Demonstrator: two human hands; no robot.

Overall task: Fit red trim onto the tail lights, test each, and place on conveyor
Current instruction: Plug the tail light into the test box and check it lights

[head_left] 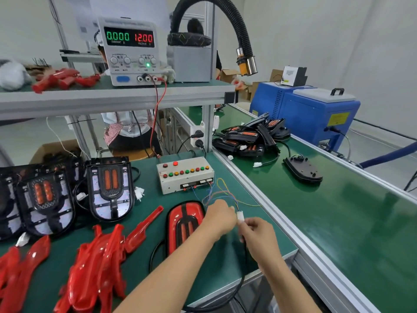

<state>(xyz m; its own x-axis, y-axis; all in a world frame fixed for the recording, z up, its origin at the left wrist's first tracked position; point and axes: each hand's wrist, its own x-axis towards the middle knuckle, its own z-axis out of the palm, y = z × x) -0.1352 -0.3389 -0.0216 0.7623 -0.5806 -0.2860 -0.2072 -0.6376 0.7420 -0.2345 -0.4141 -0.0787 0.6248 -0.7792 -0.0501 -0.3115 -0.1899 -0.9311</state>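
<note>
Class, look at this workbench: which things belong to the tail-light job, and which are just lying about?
Job: tail light with red trim; white connector pinched by left hand and right hand; test box; power supply; loose red trims; conveyor.

Lying about: blue machine; black hose.

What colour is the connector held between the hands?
White connector, seen in the head view.
</note>
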